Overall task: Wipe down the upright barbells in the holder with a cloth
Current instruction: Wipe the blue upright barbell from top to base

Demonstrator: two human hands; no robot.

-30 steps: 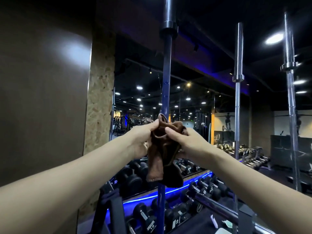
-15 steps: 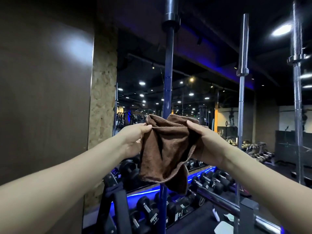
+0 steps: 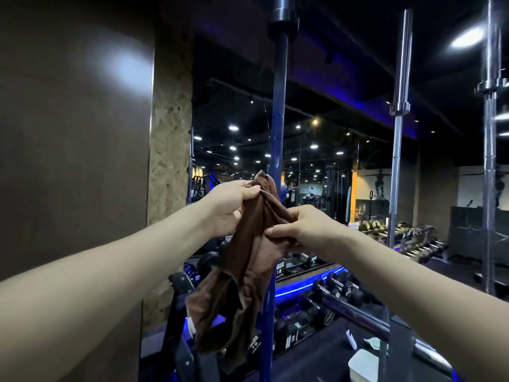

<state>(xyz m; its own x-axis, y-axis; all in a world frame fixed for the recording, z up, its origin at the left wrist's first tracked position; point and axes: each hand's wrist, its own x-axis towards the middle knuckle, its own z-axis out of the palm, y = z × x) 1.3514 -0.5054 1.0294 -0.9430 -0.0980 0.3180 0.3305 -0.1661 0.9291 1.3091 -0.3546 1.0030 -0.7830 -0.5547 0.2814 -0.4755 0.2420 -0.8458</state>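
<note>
A brown cloth (image 3: 242, 271) hangs bunched in front of the blue upright barbell (image 3: 278, 106) at the middle of the view. My left hand (image 3: 230, 208) pinches the cloth's top corner. My right hand (image 3: 305, 228) grips the cloth a little lower, to the right of the bar. The cloth's loose end dangles down over the lower part of the blue bar. Two silver upright barbells stand further right, one (image 3: 398, 139) at mid right and one (image 3: 491, 150) near the right edge. The holder at their feet is mostly hidden.
A dark wall panel (image 3: 74, 133) fills the left side. A mirror behind the bars reflects ceiling lights. Racks of dumbbells (image 3: 333, 293) run along blue floor lighting below. A thick chrome bar (image 3: 358, 315) slants across the lower right. A white container (image 3: 363, 365) sits at the bottom.
The cloth was spread wide between both hands half a second ago; now it is gathered into a long hanging bunch, my left hand higher and my right hand lower.
</note>
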